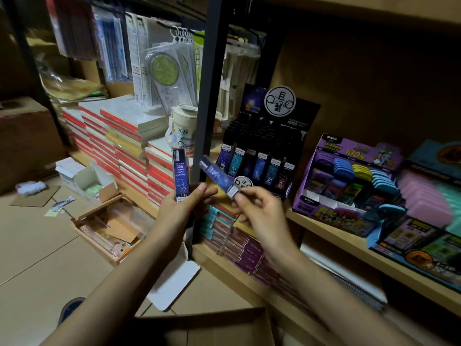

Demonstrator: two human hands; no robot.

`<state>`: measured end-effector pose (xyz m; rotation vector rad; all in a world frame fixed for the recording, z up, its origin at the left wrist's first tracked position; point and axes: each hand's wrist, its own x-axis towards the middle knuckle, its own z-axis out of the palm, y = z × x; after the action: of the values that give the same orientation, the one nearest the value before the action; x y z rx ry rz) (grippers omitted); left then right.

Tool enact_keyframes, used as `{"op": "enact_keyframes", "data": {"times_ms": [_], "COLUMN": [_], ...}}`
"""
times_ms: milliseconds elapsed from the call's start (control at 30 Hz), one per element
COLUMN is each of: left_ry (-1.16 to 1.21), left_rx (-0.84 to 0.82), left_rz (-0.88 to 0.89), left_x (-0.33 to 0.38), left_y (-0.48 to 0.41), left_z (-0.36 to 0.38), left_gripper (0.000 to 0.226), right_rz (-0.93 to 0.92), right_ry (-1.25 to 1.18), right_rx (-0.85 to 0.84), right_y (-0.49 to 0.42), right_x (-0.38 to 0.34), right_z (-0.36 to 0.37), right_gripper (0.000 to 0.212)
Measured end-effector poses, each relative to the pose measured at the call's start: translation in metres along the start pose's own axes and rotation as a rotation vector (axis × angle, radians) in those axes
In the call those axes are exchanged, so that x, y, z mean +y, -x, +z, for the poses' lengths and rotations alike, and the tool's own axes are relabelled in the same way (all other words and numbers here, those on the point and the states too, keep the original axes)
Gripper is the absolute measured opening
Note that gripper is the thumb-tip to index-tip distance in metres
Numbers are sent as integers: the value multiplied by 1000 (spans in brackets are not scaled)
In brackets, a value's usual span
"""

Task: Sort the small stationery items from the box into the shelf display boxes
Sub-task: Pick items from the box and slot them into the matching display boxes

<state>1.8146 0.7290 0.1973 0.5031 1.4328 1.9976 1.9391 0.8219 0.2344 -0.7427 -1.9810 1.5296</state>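
Judging step in hand as sort/match, mid-task. Gripping w/ left hand (179, 208) one slim blue lead case (180, 176): upright, fingers curled round its lower half, constellation label facing cam. Pinching w/ right hand (257, 208) a 2nd blue case (217, 177) by its white-labelled end, btwn thumb and fingertips; tilted, far end pointing up and left, too blurred for reading print. Holding both cases in front of the dark shelf post (212, 96), near but apart from the black zodiac display box (262, 156). Noting that display as standing on the wooden shelf (324, 231), just right of the post, front row showing approx. six upright cases, each w/ a different sign; not counting rows behind, too dark. Noting also purple eraser display (349, 186) further right on same shelf, prob. not relevant to these two. Seeing open cardboard box (212, 325) at bottom edge of view, contents not visible. Expecting next move, prob.: comparing the sign on each case against front-row signs, then carrying right-hand case to the matching column and sliding it in upright, label fwd. Judging slots as tight, so calling for a straight lowering w/o knocking neighbours.
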Motion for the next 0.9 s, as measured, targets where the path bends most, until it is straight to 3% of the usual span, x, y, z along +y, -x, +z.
{"op": "enact_keyframes", "data": {"times_ms": [167, 300, 433, 600, 767, 900], "left_ry": [-53, -101, -141, -166, -105, -53], "left_rx": [53, 84, 60, 30, 54, 25], "left_rz": [-20, -19, -10, 11, -31, -56], "left_x": [-5, -10, -11, -7, -3, -4], "left_y": [-3, -6, -8, -6, -6, -7], "left_z": [-1, 1, 0, -2, -2, -2], "left_gripper": [30, 32, 31, 32, 50, 46], "right_rz": [-262, -315, -403, -449, -457, -502], "right_ry": [258, 457, 781, 923, 1033, 1019], "right_rx": [56, -41, 2, -45, -129, -98], "right_y": [-34, -55, -74, -86, -94, -97], "right_x": [-34, -65, -74, -69, -76, -76], "right_z": [-57, -81, -84, -71, -65, -56], "right_gripper": [8, 10, 17, 22, 27, 25]}}
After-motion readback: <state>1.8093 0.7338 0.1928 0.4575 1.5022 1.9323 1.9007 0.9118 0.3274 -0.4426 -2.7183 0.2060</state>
